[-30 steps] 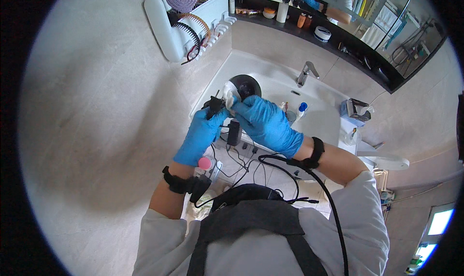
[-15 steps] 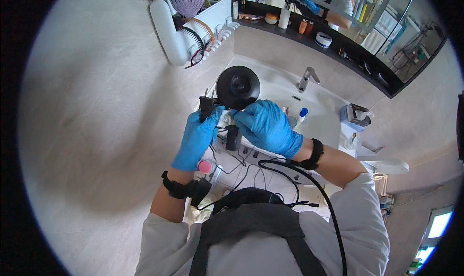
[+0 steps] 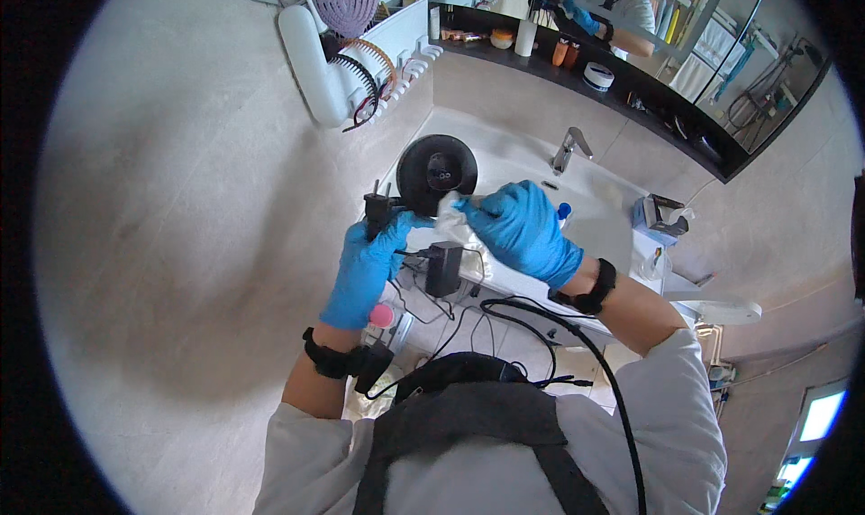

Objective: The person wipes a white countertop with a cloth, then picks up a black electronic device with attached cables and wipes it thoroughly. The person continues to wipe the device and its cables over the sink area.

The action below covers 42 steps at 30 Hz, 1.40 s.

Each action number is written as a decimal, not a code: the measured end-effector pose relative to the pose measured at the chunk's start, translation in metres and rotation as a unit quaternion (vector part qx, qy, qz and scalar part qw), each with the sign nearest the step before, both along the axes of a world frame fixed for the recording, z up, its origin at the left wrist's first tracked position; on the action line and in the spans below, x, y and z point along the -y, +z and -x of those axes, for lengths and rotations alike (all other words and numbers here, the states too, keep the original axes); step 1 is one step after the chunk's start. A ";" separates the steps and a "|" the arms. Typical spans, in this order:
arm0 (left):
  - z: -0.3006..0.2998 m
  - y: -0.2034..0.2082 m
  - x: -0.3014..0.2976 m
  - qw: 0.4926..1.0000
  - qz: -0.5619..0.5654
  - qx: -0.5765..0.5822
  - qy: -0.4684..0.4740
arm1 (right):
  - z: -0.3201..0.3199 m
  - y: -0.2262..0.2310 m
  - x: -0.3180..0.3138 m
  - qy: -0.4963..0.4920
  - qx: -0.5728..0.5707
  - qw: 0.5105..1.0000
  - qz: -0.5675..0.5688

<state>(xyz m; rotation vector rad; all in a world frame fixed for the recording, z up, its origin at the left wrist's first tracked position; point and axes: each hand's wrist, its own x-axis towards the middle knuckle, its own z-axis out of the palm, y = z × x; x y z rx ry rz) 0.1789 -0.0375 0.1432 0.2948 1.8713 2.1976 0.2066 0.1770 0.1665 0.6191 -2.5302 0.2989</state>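
Both of my hands wear blue gloves. My left hand (image 3: 365, 267) is closed around a black plug (image 3: 378, 212) whose two metal prongs point away from me. From my right hand (image 3: 530, 236), fingers pinched together, hangs a crumpled white wipe (image 3: 461, 234). A dark rectangular block (image 3: 443, 270) dangles on a cord between the hands, below the wipe. Just beyond the hands, a round black object (image 3: 436, 174) with a raised centre sits over the left part of the white washbasin (image 3: 590, 213); its kind is unclear. My fingers partly hide its near side.
A tap (image 3: 569, 150) stands at the basin's back. To the right is a tissue box (image 3: 660, 218). A dark shelf (image 3: 577, 60) with bottles and jars runs beneath the mirror. A white wall rack (image 3: 392, 42) holds hairbands. Cables (image 3: 541, 321) loop before my body.
My right hand has moved right, away from the left hand, stretching the white wipe into view. The dark block has swung slightly right, and the round object sits slightly lower in view.
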 end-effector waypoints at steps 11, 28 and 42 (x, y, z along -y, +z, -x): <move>-0.010 0.016 0.000 0.992 0.084 -0.043 -0.081 | 0.016 0.032 -0.020 0.046 0.175 0.896 0.406; -0.013 0.026 0.008 0.987 0.121 0.016 -0.104 | 0.026 0.055 -0.020 0.181 0.168 0.950 0.192; -0.014 0.022 0.000 0.977 0.160 0.035 -0.136 | 0.029 0.049 -0.011 0.333 0.171 0.922 0.100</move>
